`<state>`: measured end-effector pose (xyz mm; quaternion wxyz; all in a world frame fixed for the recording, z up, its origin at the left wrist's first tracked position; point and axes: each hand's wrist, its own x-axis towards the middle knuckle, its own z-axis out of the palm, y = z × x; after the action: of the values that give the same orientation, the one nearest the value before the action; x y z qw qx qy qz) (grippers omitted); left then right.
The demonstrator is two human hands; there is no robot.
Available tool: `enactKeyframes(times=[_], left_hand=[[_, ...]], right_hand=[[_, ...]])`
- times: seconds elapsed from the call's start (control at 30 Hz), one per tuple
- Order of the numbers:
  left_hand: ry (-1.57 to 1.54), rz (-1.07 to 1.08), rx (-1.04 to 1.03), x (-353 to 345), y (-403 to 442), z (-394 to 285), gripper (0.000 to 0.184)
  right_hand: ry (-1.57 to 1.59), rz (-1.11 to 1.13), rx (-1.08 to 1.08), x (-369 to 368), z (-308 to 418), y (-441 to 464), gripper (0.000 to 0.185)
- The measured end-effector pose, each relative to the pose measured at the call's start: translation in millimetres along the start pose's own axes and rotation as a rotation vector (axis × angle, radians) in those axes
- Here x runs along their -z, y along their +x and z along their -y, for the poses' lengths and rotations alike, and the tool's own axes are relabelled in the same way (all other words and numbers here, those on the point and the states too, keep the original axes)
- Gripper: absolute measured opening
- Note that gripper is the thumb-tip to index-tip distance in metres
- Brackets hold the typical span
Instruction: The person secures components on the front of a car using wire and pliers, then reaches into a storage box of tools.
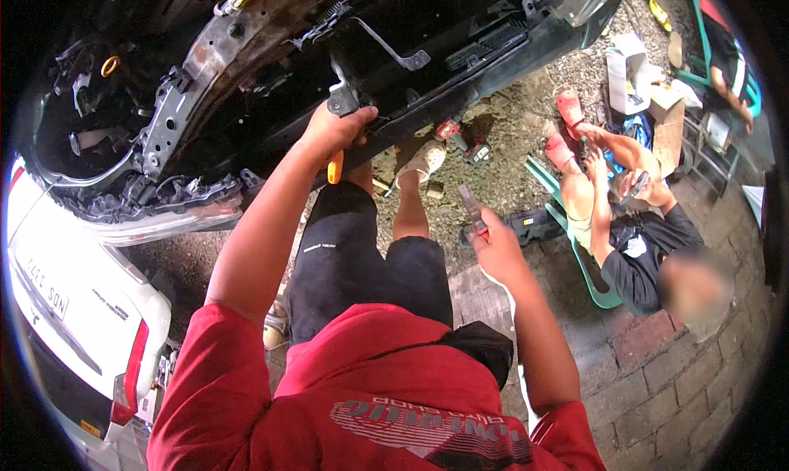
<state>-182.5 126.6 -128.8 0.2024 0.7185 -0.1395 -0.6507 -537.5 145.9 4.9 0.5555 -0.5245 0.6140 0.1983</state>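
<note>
My left hand is closed at the edge of the dark car body. An orange handle end sticks out below its fist, and a grey-and-black metal head shows above it. Whether these form one tool is hidden by the fingers. Lower and to the right, my right hand is wrapped round red-handled pliers; their metal tip points up and away from me. The pliers are apart from the car. A bent metal lever hangs inside the body beyond my left hand.
A red-and-black power tool lies on gravel near my shoe. To the right, a person sits on a green chair. Boxes stand beyond them; a second person's arm shows at far right. A white car is at left.
</note>
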Motion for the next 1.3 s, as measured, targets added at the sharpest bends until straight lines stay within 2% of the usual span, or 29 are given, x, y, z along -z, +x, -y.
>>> enactKeyframes(times=[0.17,0.23,0.33,0.47,0.53,0.67,0.73,0.87,0.97,1.07,1.3], left_hand=[[-0.040,-0.013,0.005,3,3,7,0.030],[0.171,0.077,-0.016,9,-2,0,0.033],[0.007,0.040,-0.074,3,-9,-8,0.031],[0.121,0.013,-0.008,5,2,-4,0.030],[0.417,-0.030,-0.133,4,2,-5,0.031],[0.367,0.003,-0.167,-4,-6,-5,0.031],[0.486,0.007,-0.229,-8,-6,-5,0.031],[0.551,0.021,-0.211,-10,3,-8,0.031],[0.560,0.053,-0.325,-8,1,-6,0.029],[0.575,0.171,-0.301,-2,2,-11,0.029],[0.670,0.164,-0.268,-4,-2,-19,0.028]], right_hand=[[0.006,0.011,-0.009,0,1,0,0.058],[0.004,0.018,-0.017,-2,1,2,0.058],[0.002,0.016,-0.025,-4,2,2,0.058],[0.013,-0.004,-0.004,-7,-4,2,0.058],[0.004,-0.001,-0.012,-6,-1,2,0.058],[-0.008,0.009,-0.026,-6,-6,5,0.058],[-0.023,-0.005,-0.009,-6,-6,5,0.058],[0.013,-0.013,-0.010,-6,-7,5,0.058],[0.013,-0.032,-0.014,-4,-1,4,0.058],[0.016,-0.048,0.012,-7,-10,6,0.057],[-0.010,-0.052,0.018,-2,-4,3,0.059]])
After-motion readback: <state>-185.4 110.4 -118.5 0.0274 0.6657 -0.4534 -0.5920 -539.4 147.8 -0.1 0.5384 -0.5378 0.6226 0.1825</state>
